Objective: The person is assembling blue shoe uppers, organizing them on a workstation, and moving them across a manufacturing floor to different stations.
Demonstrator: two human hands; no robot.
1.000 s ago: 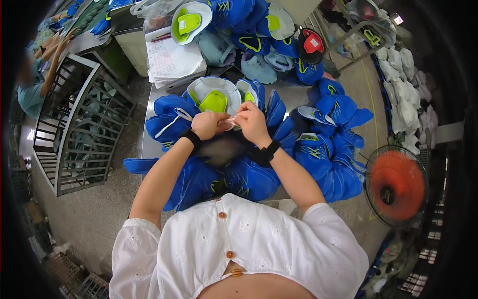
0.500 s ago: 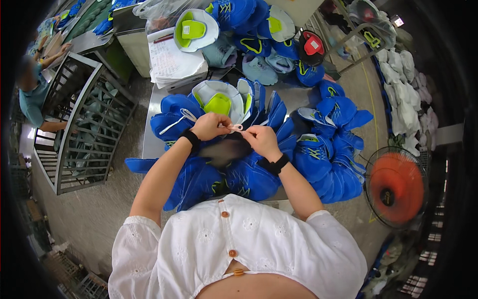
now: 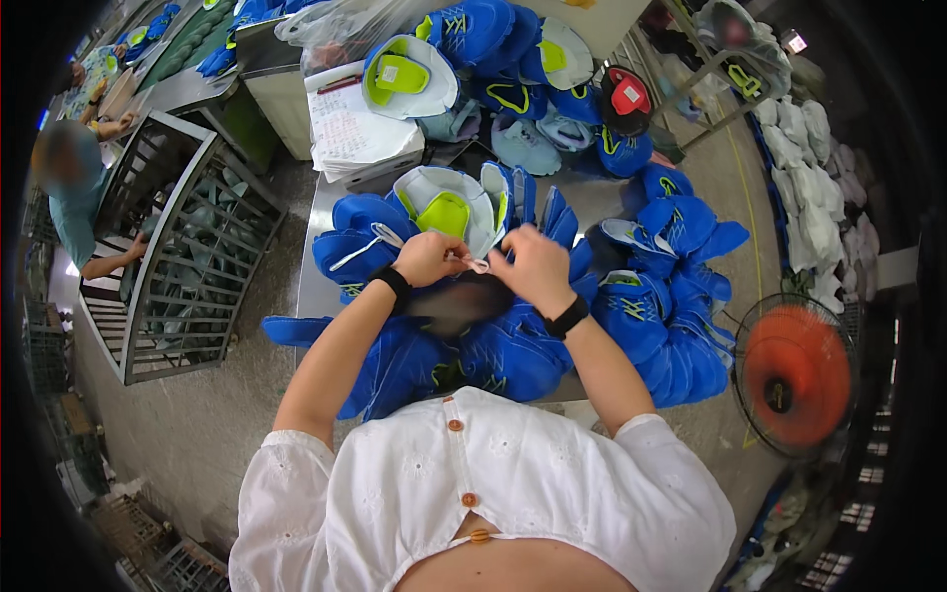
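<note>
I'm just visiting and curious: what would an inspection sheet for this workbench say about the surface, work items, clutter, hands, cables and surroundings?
Surface: grey table, largely covered.
Work items: pale cord; blue shoe uppers around it.
Clutter: paper stack with a pen on top; clear plastic bag beyond.
Hands: left hand pinches the cord; right hand is close by, contact unclear.
Cables: nothing seen clearly.
Surroundings: barred cart and a person in teal at left; orange fan at right.

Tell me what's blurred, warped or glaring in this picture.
Head view: a smeared patch lies just below the left hand and right hand; head view: the metal rack looks skewed at left; head view: a small light glares at upper right.
</note>
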